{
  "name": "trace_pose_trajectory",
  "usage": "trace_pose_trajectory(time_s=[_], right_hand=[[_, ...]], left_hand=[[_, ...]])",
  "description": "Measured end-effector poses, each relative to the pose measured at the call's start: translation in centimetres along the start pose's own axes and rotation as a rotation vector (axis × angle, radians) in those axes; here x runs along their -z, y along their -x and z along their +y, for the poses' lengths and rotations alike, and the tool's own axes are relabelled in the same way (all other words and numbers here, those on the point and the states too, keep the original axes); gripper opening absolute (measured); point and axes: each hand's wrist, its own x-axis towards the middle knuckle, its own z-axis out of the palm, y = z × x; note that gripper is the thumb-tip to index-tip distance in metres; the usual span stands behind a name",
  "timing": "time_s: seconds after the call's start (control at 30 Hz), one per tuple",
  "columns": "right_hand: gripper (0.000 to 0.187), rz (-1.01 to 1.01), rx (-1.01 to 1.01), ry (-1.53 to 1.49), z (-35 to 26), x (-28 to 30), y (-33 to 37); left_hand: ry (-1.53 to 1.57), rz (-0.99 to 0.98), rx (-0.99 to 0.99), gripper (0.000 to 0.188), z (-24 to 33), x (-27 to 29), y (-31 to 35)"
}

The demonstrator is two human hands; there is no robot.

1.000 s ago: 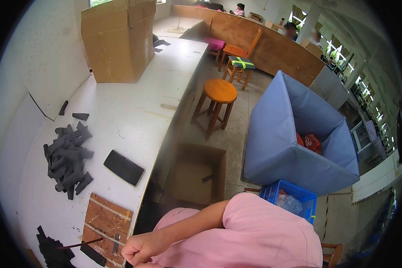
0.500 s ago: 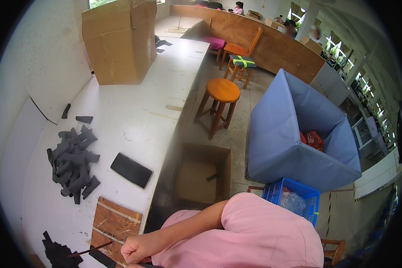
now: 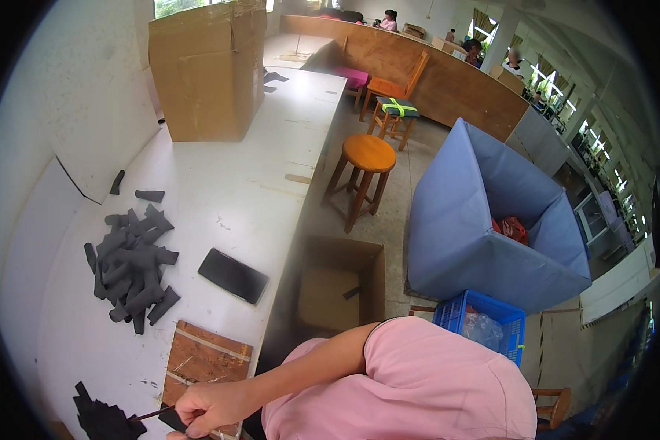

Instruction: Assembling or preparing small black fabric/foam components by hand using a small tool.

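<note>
My right hand (image 3: 211,408) is closed round a thin dark rod (image 3: 154,413) at the lower edge. From the fist, the rod points left toward a pile of flat black pieces (image 3: 106,416). Beneath the hand, a worn brown board (image 3: 205,354) with pale strips lies on the white table. Part of a black strip (image 3: 171,418) shows on the board beside my fingers. Farther up the table is a heap of dark grey, tube-like fabric pieces (image 3: 133,268). My left hand is out of view.
A black phone (image 3: 233,276) lies near the table edge (image 3: 301,198). A tall cardboard box (image 3: 205,81) stands at the far end. On the floor are an open carton (image 3: 330,297), a wooden stool (image 3: 369,152), a large blue-grey bin (image 3: 451,249) and a blue crate (image 3: 447,312).
My right hand has shifted slightly left and the rod now shows shorter beyond the fist. The whole view has moved a little, so the table things sit farther right.
</note>
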Motion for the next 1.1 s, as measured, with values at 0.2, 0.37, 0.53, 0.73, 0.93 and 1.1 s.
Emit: trace_pose_trajectory(time_s=[0.2,0.37,0.53,0.73,0.93,1.1], right_hand=[[0.018,0.157,0.15,0.239,-1.0,-2.4,-4.6],[0.02,0.181,0.137,0.304,-0.8,-3.1,-7.1],[0.02,0.284,0.098,0.249,-1.3,-2.5,-7.1],[0.02,0.238,-0.008,0.224,1.1,-1.3,-9.4],[0.024,0.223,-0.238,-0.025,5.3,1.6,-7.7],[0.028,0.166,-0.133,0.042,7.2,1.8,-9.0]], left_hand=[[0.126,0.141,-0.074,0.033,1.7,-0.8,-1.6],[0.23,0.271,-0.14,0.034,2.9,-1.2,-2.7],[0.33,0.404,-0.198,0.034,3.8,-1.2,-3.9],[0.421,0.527,-0.269,0.035,5.0,-0.5,-3.9],[0.378,-0.157,0.337,0.005,2.2,11.1,-5.3],[0.516,-0.055,0.378,0.018,2.3,8.6,-4.6]])
